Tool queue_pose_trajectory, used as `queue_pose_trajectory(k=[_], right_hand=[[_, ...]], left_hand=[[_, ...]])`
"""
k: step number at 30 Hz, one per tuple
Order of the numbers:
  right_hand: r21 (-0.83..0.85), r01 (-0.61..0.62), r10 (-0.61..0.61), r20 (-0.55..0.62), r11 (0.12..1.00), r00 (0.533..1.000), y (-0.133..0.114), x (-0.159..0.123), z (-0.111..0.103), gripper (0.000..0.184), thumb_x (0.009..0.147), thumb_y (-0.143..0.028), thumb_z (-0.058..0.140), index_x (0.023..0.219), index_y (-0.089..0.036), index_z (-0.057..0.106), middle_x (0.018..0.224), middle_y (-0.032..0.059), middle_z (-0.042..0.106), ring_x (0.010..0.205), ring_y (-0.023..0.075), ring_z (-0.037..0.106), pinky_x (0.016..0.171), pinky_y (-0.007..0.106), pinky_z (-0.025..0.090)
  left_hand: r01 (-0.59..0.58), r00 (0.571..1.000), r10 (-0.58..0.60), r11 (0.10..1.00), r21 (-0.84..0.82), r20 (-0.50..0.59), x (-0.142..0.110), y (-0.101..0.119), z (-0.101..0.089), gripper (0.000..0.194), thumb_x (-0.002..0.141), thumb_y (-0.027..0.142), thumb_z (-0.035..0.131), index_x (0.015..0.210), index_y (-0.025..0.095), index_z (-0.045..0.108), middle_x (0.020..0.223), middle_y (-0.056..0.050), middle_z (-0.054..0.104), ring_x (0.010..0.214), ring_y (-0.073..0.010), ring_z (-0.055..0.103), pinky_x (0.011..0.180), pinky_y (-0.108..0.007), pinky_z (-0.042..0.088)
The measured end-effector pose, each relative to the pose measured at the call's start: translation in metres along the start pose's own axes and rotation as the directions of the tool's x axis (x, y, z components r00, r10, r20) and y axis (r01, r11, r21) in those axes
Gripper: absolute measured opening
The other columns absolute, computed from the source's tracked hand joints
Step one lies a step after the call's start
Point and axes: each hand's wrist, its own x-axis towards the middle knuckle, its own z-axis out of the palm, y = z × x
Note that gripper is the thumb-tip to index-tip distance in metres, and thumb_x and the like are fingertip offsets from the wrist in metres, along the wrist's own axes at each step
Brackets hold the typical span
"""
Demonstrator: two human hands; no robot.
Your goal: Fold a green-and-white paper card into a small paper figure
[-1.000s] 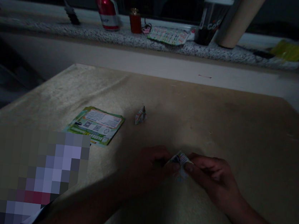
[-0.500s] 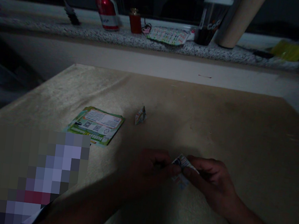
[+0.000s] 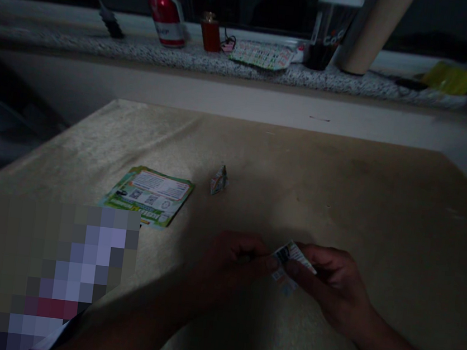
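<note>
Just above the near part of the table, a small folded piece of printed paper (image 3: 287, 253) is pinched between my two hands. My left hand (image 3: 234, 262) grips its left edge between thumb and fingers. The thumb of my right hand (image 3: 337, 285) presses on its face, with the fingers behind. A small folded paper shape (image 3: 219, 180) stands farther off on the table. Left of it lies a stack of green and white printed sheets (image 3: 151, 194), with QR codes on top.
The table (image 3: 362, 189) has a pale cover and meets a wall below a granite sill (image 3: 133, 51). On the sill are a red-and-white can (image 3: 167, 18), a small orange-red bottle (image 3: 211, 32), a patterned pouch (image 3: 262, 54), a lidded cup (image 3: 327, 34) and a tan cylinder (image 3: 371, 33). A pixelated patch covers the lower left.
The folded paper has shifted slightly right and turned a little between my fingers, showing more of its face. My left thumb has moved slightly left toward its edge.
</note>
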Motion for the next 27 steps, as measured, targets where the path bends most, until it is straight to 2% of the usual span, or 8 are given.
queue_pose_trajectory(k=[4, 8, 12, 18, 23, 27], right_hand=[[0.043, 0.001, -0.002, 0.021, 0.999, 1.0, -0.002, 0.0, -0.0008, 0.02, 0.089, -0.038, 0.073, 0.083, -0.02, 0.081, 0.07, 0.0024, 0.072, 0.061, 0.0116, 0.06, 0.057, 0.021, 0.047], [0.078, -0.023, 0.021, 0.027, 0.997, 0.999, -0.0003, 0.0024, -0.0008, 0.018, 0.088, -0.037, 0.074, 0.087, -0.021, 0.083, 0.071, 0.0027, 0.075, 0.061, 0.012, 0.063, 0.057, 0.021, 0.05], [0.113, -0.046, 0.041, 0.042, 0.993, 0.998, 0.0004, 0.0036, 0.0, 0.018, 0.088, -0.038, 0.074, 0.087, -0.022, 0.084, 0.073, 0.003, 0.077, 0.063, 0.0129, 0.066, 0.06, 0.022, 0.053], [0.1, -0.014, 0.007, 0.077, 0.995, 0.997, -0.0048, 0.0011, -0.0012, 0.016, 0.089, -0.035, 0.074, 0.087, -0.022, 0.084, 0.072, 0.0026, 0.076, 0.062, 0.0122, 0.065, 0.06, 0.022, 0.053], [0.091, -0.017, 0.011, 0.061, 0.996, 0.998, -0.0058, 0.0017, -0.0015, 0.022, 0.09, -0.039, 0.072, 0.084, -0.021, 0.084, 0.067, 0.0019, 0.073, 0.056, 0.0111, 0.061, 0.054, 0.021, 0.05], [0.039, 0.013, -0.014, 0.033, 0.999, 0.999, -0.0076, 0.0018, -0.0023, 0.026, 0.091, -0.039, 0.07, 0.079, -0.02, 0.083, 0.064, 0.0029, 0.071, 0.058, 0.0129, 0.061, 0.055, 0.023, 0.05]], left_hand=[[0.05, 0.998, -0.043, 0.984, -0.173, 0.04, 0.0021, -0.0056, 0.0021, 0.028, 0.085, 0.039, 0.074, 0.074, 0.013, 0.073, 0.068, -0.001, 0.061, 0.065, -0.0128, 0.053, 0.062, -0.026, 0.037], [0.015, 0.999, -0.01, 0.988, -0.153, 0.033, 0.0026, -0.0071, 0.0027, 0.028, 0.089, 0.039, 0.071, 0.082, 0.013, 0.075, 0.076, -0.004, 0.067, 0.071, -0.0149, 0.058, 0.066, -0.027, 0.04], [-0.041, 0.999, 0.041, 0.992, -0.118, 0.001, 0.0013, -0.0043, -0.0001, 0.024, 0.089, 0.036, 0.071, 0.08, 0.014, 0.075, 0.077, -0.004, 0.066, 0.072, -0.0145, 0.058, 0.066, -0.027, 0.041], [-0.007, 0.999, 0.018, 0.965, -0.261, 0.041, 0.0009, -0.0016, -0.0001, 0.019, 0.087, 0.031, 0.073, 0.079, 0.014, 0.075, 0.077, -0.004, 0.066, 0.072, -0.0148, 0.058, 0.069, -0.028, 0.043], [0.001, 1.0, -0.007, 0.954, -0.3, -0.016, 0.0028, -0.0044, -0.0005, 0.021, 0.083, 0.033, 0.076, 0.074, 0.014, 0.074, 0.072, -0.002, 0.063, 0.069, -0.0141, 0.057, 0.067, -0.027, 0.042], [0.031, 0.999, -0.039, 0.954, -0.299, -0.02, 0.0039, -0.006, -0.0012, 0.02, 0.082, 0.033, 0.076, 0.074, 0.014, 0.074, 0.072, -0.002, 0.063, 0.07, -0.0142, 0.057, 0.067, -0.028, 0.041]])
